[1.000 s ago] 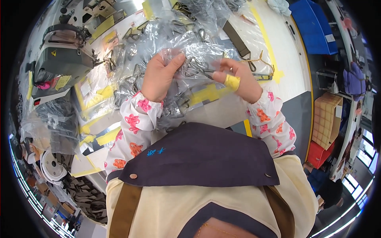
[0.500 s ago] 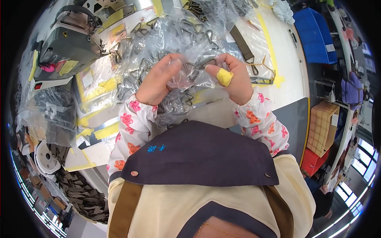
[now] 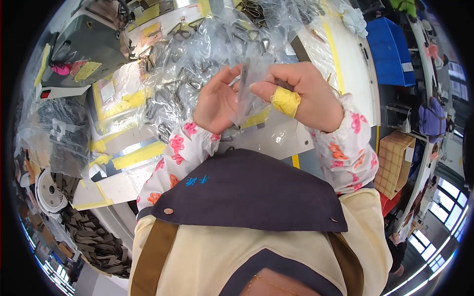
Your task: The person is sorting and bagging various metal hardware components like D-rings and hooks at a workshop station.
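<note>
Above the near edge of the table, my right hand (image 3: 313,96) pinches a small transparent plastic bag (image 3: 253,81) between thumb and fingers. Yellow tape wraps its thumb. A dark, narrow metal piece shows in or behind the bag; its shape is unclear. My left hand (image 3: 217,102) is at the bag's left side, palm toward it, fingers apart and loosely curved. The fingertips reach the plastic, and whether they touch it I cannot tell. Beyond both hands lie several bagged metal triangle rings (image 3: 190,79) in crumpled transparent plastic.
A dark grey machine (image 3: 84,54) stands at the far left, above a plastic-covered bundle (image 3: 61,138). Brown strap pieces (image 3: 96,241) are heaped at lower left. To the right are a blue bin (image 3: 390,52) and a checked box (image 3: 395,160). Yellow tape marks the white table (image 3: 355,74).
The bag has turned from lying across both hands to nearly edge-on. My right hand has moved right and nearer, its wrist turned; my left hand has shifted slightly right and opened away from the metal rings.
</note>
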Action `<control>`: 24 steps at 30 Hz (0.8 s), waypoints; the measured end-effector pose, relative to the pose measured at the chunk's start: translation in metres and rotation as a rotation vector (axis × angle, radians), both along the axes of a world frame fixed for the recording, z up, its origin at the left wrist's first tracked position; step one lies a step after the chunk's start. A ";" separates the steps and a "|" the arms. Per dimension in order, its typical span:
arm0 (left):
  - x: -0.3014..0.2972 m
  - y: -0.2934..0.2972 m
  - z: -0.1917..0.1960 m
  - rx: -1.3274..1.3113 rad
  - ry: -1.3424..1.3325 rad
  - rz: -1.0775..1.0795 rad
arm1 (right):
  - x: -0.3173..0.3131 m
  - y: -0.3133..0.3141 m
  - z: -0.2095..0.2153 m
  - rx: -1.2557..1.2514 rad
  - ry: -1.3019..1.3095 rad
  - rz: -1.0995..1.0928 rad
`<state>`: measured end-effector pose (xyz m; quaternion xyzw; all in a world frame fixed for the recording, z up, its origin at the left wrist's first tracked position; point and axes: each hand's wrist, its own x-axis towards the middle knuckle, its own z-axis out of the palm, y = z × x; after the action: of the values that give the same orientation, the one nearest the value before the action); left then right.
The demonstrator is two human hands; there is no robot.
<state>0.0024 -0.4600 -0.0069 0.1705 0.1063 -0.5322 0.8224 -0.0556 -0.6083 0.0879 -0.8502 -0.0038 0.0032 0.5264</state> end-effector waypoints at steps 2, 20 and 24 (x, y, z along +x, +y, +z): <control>0.002 -0.002 -0.010 -0.207 -0.005 -0.090 | 0.009 0.002 0.023 -0.074 0.027 0.140; 0.005 0.018 -0.013 0.079 -0.205 -0.033 | 0.000 -0.007 -0.013 0.263 0.070 -0.299; -0.002 0.018 -0.009 -0.031 0.133 0.153 | -0.009 0.013 -0.027 0.334 -0.139 -0.445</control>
<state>0.0005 -0.4420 -0.0156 0.1133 0.1650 -0.4797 0.8543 -0.0646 -0.5950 0.0608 -0.7300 0.1465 -0.1712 0.6452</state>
